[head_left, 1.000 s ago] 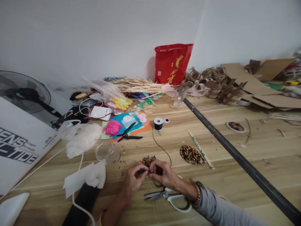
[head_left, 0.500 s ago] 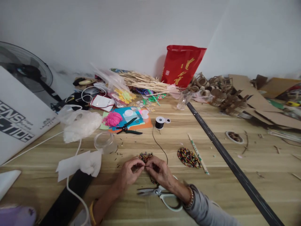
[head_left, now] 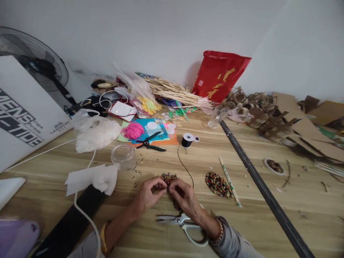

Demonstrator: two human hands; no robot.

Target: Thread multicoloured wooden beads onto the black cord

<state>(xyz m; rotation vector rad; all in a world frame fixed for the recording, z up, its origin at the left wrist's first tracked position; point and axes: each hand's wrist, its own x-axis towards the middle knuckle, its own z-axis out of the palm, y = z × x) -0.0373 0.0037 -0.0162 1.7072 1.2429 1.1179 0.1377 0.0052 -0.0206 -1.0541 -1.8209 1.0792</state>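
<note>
My left hand (head_left: 151, 193) is closed in a pinch, its thumb and forefinger on a thin dark cord that barely shows at the fingertips. Close beside it, my right hand (head_left: 185, 197) pinches the cord too. A string of small multicoloured beads (head_left: 167, 176) lies just behind the fingertips, and part of it shows below my right hand. From the spool of black cord (head_left: 187, 140), a strand runs down the table to near my right hand. Scissors (head_left: 172, 219) with pale handles lie spread under my right wrist.
A second coil of beads (head_left: 219, 185) lies to the right, next to a thin patterned stick (head_left: 230, 182). Farther back are black-handled pliers (head_left: 150, 142), pink yarn (head_left: 133, 131) and a clear jar (head_left: 123, 157). A dark strip (head_left: 258, 175) crosses the table. Woven baskets (head_left: 264, 120) stand behind.
The view has turned slightly, so the background sits farther right. Both hands keep their pinch, with the fingertips a little farther apart and less of the cord showing between them.
</note>
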